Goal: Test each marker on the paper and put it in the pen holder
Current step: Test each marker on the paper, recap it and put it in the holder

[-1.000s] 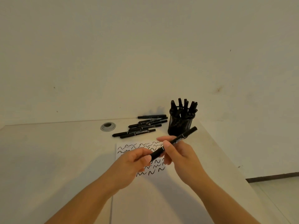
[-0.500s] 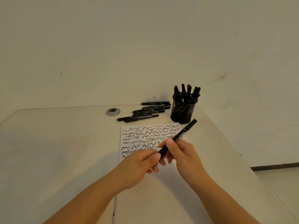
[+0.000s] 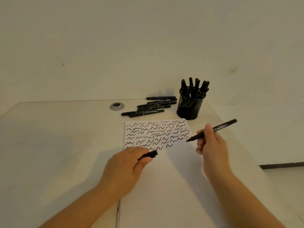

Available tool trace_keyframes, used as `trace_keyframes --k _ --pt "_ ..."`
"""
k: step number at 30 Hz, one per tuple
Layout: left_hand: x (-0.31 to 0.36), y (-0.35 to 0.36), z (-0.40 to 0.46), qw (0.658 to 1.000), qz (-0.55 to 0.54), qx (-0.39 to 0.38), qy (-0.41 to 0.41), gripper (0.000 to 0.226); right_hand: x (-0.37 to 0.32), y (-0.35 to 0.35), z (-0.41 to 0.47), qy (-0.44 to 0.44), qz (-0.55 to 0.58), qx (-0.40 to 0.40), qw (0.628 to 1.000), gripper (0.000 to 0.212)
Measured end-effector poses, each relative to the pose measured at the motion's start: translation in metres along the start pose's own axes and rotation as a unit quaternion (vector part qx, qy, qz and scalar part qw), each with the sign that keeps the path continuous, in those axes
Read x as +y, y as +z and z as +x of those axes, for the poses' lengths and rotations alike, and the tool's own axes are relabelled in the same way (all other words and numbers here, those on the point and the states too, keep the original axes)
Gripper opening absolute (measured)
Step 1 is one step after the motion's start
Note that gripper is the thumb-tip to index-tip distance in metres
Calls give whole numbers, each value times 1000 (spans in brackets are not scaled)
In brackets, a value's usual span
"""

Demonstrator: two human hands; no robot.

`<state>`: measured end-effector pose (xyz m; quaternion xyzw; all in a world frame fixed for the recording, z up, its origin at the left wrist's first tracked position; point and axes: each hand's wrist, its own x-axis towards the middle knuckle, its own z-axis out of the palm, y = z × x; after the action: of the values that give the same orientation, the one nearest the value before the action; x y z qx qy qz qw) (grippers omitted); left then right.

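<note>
My right hand (image 3: 212,142) pinches an uncapped black marker (image 3: 212,130), fingers curled round its barrel, the tip pointing down-left just above the right edge of the paper (image 3: 164,178), near the last squiggles. My left hand (image 3: 126,165) rests on the paper with fingers curled round the marker's cap (image 3: 148,155). Behind the sheet, a row of loose markers (image 3: 150,106) lies on the table (image 3: 57,145), just left of the black mesh pen holder (image 3: 190,105), which is full of markers.
</note>
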<state>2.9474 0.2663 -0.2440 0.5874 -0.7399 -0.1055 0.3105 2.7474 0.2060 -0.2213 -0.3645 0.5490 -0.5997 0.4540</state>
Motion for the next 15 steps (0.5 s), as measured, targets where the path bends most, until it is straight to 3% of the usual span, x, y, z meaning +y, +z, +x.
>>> trace_keyframes --k 3,6,11,15 --pt "-12 -6 5 999 -40 -30 -8 18 -4 -10 6 -50 -89 -85 991 34" --pt "-10 -2 18 996 -23 -72 39 18 -4 -11 18 -89 -188 -126 970 25" --pt "-13 12 36 992 42 -76 95 30 16 -13 31 -54 -128 -108 984 11" --pt "-19 18 34 991 34 -95 92 30 29 -16 31 -95 -157 -132 974 14"
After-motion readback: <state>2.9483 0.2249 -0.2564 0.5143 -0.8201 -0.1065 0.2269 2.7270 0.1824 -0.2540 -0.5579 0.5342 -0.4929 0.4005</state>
